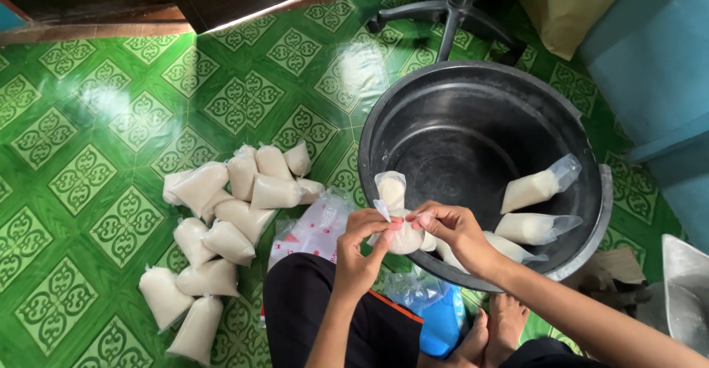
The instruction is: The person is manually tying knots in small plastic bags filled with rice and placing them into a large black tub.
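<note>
Head view, going from left to right: on the green tiled floor (88, 117) lies a pile of filled bags (221, 220), white and plump, some touching each other, spread from near the middle of the picture down toward the lower left. Just right of the pile is a pack of empty plastic bags (314, 228) with red print, lying beside the person's knee in dark cloth. Next comes the left hand (362, 253), its fingers closed on the neck of a small bag (395, 217) of white liquid. This bag stands about upright over the near rim of the black tub (473, 117); its long axis runs up and down in the picture, the loose top pointing away from the person and the full belly down between the two hands. The right hand (450, 231) meets it from the right side, thumb and forefinger pinched together on the same neck, so both hands touch the bag and their fingertips almost meet. Neither hand is clearly nearer. Further right, inside the tub, three more filled bags (535, 191) lean on the wall with their tops open. A chair base (450, 14) stands behind the tub.
</note>
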